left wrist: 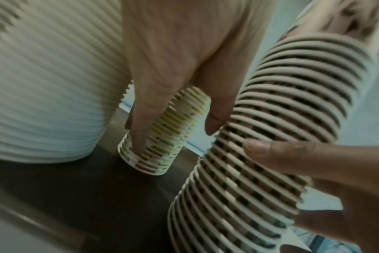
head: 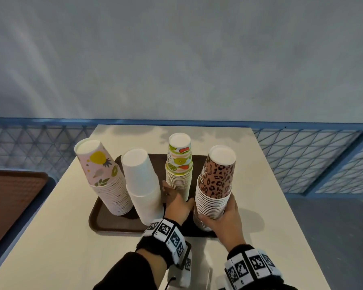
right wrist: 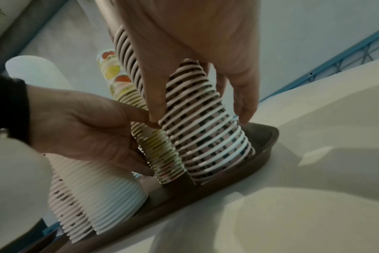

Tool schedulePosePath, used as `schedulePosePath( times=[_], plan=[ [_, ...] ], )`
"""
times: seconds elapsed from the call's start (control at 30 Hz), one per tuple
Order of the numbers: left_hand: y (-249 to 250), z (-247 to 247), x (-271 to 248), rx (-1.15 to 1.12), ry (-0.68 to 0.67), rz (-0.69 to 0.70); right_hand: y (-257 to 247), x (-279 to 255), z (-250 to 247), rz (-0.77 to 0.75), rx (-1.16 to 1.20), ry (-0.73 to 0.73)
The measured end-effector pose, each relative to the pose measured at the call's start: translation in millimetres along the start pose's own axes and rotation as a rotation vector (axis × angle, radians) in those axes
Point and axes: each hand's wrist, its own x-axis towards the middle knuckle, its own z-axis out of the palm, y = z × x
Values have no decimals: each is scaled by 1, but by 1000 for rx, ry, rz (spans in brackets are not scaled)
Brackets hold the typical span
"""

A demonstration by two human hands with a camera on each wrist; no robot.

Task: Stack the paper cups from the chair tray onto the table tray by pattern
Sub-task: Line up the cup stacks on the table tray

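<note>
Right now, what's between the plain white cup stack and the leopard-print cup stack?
The left hand, gripping the fruit-print cup stack behind the gap, over the brown tray. The head view shows it best.
</note>
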Motion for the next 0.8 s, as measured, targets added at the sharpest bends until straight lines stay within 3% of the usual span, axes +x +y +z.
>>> schedulePosePath(
  times=[0.27, 0.57, 0.8],
  plan=[
    [26, -17, -7, -151, 188, 19, 10, 15, 4, 41, 72, 3],
    [43, -9, 12, -230, 353, 68, 3, 67, 5, 19, -16, 23],
    [54, -5, 40, -248, 377, 91, -2, 118, 13, -16, -63, 35]
  ],
)
